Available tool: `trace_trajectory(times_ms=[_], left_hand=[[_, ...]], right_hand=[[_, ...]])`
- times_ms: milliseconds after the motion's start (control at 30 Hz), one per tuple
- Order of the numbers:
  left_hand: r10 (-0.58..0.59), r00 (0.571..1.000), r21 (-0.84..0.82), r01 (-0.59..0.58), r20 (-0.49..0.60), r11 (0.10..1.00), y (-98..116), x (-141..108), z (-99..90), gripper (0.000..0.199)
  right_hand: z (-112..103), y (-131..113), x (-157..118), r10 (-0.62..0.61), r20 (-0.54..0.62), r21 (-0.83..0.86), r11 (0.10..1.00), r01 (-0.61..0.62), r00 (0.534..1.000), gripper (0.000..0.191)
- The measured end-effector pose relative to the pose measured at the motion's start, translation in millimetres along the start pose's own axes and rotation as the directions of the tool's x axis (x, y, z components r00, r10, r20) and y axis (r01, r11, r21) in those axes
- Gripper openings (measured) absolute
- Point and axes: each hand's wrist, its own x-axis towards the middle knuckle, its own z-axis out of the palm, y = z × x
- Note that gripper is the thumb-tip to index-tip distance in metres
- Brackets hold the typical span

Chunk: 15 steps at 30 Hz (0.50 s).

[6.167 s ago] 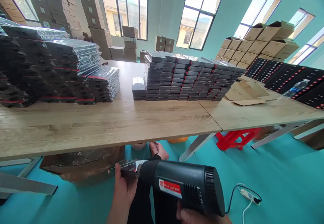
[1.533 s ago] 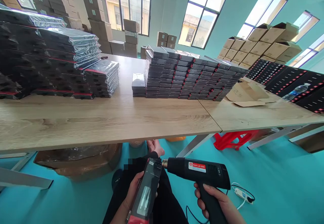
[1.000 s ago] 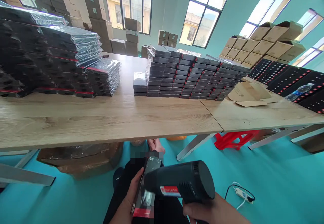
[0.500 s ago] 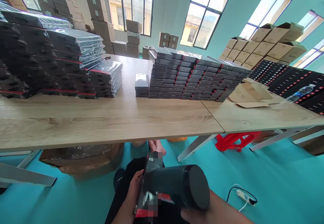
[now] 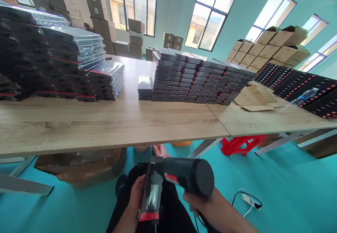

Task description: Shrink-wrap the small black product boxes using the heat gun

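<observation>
My left hand [image 5: 135, 195] grips the left edge of a flat black box [image 5: 150, 199] with a red end, held over my lap. Its glossy face reflects light, as clear film would. Wrapped around the handle of a dark hair dryer [image 5: 188, 174] is my right hand [image 5: 204, 205]. The dryer's barrel points left, its nozzle close to the upper part of the box, and its round back end faces right. A cord hangs below the handle.
Film-wrapped black boxes [image 5: 60, 57] are stacked at the table's left. More black boxes [image 5: 189, 77] stand mid-table [image 5: 110, 126], with flattened cardboard [image 5: 254, 98] and a water bottle [image 5: 305, 96] further right. A red stool [image 5: 240, 145] and a power strip [image 5: 250, 201] are on the floor.
My right hand has raised the hair dryer slightly and shifted it left, uncovering more of the box's lower face. The left hand still holds the box. The view has shifted a little.
</observation>
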Motion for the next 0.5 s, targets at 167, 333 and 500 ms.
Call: trace_trajectory(times_ms=[167, 333, 500], left_hand=[[-0.053, 0.999, -0.008, 0.053, 0.014, 0.999, 2, -12, 15.4, 0.042], [0.011, 1.000, -0.052, -0.012, -0.015, 0.999, 4, -7, 14.1, 0.044], [0.029, 1.000, -0.081, -0.029, 0.004, 0.996, 6, -12, 19.8, 0.053]], right_hand=[[-17, 4, 7, -0.013, -0.003, -0.035, 0.999, 0.013, 1.000, 0.024], [-24, 17, -22, 0.121, 0.156, -0.127, 0.987, -0.101, 0.980, 0.011], [-14, 33, -17, 0.081, 0.048, 0.036, 0.996, -0.082, 0.996, 0.029]])
